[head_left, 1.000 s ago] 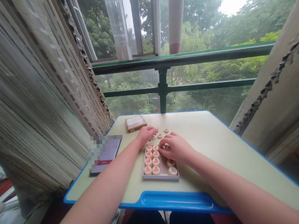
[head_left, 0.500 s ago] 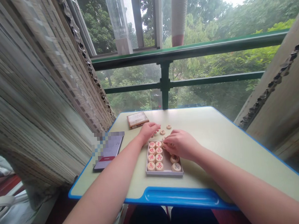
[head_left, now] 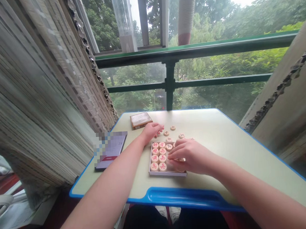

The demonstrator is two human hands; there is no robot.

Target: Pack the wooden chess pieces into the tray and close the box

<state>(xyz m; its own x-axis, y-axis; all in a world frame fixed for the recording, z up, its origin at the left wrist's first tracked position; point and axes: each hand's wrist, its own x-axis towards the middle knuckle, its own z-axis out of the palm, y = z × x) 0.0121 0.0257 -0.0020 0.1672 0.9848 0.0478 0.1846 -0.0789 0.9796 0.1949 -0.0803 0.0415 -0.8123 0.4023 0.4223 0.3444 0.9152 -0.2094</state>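
A shallow white box tray (head_left: pixel 156 173) lies on the pale table (head_left: pixel 221 138) and holds several round wooden chess pieces (head_left: pixel 159 154) with red characters. My right hand (head_left: pixel 189 156) rests over the tray's right side, fingers curled and pinching a piece (head_left: pixel 179 159) above it. My left hand (head_left: pixel 151 131) lies beyond the tray's far left corner, fingers curled on the tabletop near loose pieces. Loose pieces (head_left: pixel 172 128) lie on the table past the tray.
A brown-edged box lid (head_left: pixel 141 120) sits at the table's far left. A phone (head_left: pixel 110 150) lies on the left side. The table has a blue rim with a groove (head_left: pixel 180 196) at the near edge. A bamboo blind hangs on the left; green railing stands behind.
My right hand has slid toward me from the tray's far edge to its right middle, uncovering a piece in the top row. The left hand has barely moved.
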